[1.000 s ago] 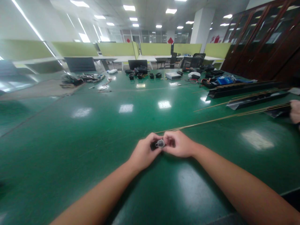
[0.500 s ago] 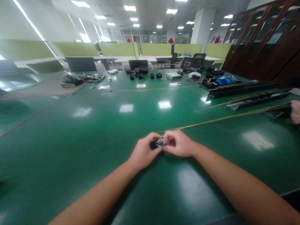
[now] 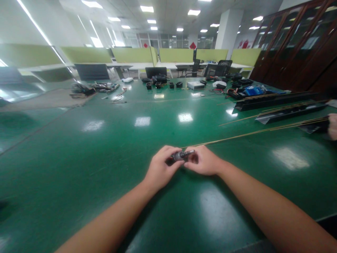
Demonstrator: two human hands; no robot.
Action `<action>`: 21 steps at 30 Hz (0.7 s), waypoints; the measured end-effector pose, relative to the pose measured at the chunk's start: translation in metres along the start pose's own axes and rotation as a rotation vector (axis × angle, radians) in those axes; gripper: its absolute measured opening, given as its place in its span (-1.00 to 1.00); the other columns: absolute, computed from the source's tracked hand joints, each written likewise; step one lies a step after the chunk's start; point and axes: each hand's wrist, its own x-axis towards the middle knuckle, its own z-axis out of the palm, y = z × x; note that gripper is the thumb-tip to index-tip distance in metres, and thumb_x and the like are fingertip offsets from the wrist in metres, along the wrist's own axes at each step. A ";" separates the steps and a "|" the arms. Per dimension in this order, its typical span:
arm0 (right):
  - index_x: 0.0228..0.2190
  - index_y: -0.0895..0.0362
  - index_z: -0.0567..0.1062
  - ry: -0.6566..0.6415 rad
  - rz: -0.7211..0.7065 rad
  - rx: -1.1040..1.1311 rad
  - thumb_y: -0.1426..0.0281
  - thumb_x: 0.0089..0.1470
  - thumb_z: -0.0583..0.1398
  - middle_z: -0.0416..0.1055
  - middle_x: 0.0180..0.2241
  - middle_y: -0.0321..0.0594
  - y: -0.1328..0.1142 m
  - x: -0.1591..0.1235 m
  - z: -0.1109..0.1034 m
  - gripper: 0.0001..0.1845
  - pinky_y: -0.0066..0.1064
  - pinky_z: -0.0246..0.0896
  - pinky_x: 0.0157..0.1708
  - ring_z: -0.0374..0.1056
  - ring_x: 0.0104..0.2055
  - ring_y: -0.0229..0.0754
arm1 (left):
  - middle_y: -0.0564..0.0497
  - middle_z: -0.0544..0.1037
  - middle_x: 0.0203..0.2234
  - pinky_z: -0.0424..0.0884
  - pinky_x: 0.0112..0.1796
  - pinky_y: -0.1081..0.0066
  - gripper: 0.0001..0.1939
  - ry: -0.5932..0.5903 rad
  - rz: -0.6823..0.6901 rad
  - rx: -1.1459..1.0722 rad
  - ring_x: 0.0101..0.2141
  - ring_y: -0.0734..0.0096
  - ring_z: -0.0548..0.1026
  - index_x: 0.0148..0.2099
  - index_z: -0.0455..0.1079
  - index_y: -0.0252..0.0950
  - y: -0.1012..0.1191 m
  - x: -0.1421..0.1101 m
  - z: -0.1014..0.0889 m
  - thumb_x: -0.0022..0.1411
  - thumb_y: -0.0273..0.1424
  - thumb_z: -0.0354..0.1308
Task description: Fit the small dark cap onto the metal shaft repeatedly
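Note:
Between my hands is a small dark cylinder with a thin silver shaft (image 3: pixel 179 155), its shaft pointing right. The thumb and fingers of my left hand (image 3: pixel 162 167) are closed around its body. My right hand (image 3: pixel 204 160) has its fingers curled, with the tips at the cylinder's right side, beneath the shaft. The part's far side is hidden by my fingers. Long thin brass-coloured rods (image 3: pixel 237 135) reach from the right to just beyond my hands on the green table (image 3: pixel 105 196).
Another person's hand (image 3: pixel 332 126) is at the right edge, by the rods. Black angled channels (image 3: pixel 289 111) lie at the right. Farther back are a white box (image 3: pixel 195 85), a blue bundle (image 3: pixel 254 90) and small black blocks (image 3: pixel 158 85). Loose parts (image 3: pixel 105 86) lie at the back left.
The cylinder has turned from facing me end-on to lying sideways, its shaft now pointing right. My left hand has risen slightly; my right hand stays nearly in place.

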 end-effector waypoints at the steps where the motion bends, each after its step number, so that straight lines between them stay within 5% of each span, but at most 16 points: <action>1: -0.35 0.16 0.47 0.000 -0.003 0.000 0.42 -0.02 0.26 0.41 -0.53 -0.32 0.000 0.000 0.000 -0.87 -0.50 0.15 -0.49 0.28 -0.53 -0.30 | 0.01 0.50 -0.18 0.39 -0.10 0.37 -0.71 -0.002 0.006 0.008 -0.14 0.36 0.46 -0.03 0.47 -0.18 0.000 0.000 0.000 0.17 -0.43 0.29; 14: -0.33 0.18 0.52 0.035 0.003 0.084 0.42 -0.05 0.28 0.43 -0.48 -0.29 -0.001 0.002 -0.003 -0.84 -0.49 0.16 -0.45 0.27 -0.49 -0.30 | 0.00 0.50 -0.17 0.40 -0.09 0.35 -0.72 0.060 0.065 0.008 -0.14 0.35 0.46 -0.04 0.48 -0.19 0.001 -0.002 -0.001 0.17 -0.44 0.29; 21: -0.30 0.19 0.52 0.068 0.017 0.111 0.43 -0.07 0.28 0.43 -0.51 -0.30 0.001 0.001 -0.001 -0.80 -0.50 0.17 -0.48 0.29 -0.52 -0.30 | 0.02 0.55 -0.15 0.42 -0.07 0.34 -0.73 0.049 -0.075 -0.074 -0.14 0.36 0.51 -0.05 0.42 -0.21 -0.004 -0.003 0.002 0.18 -0.46 0.26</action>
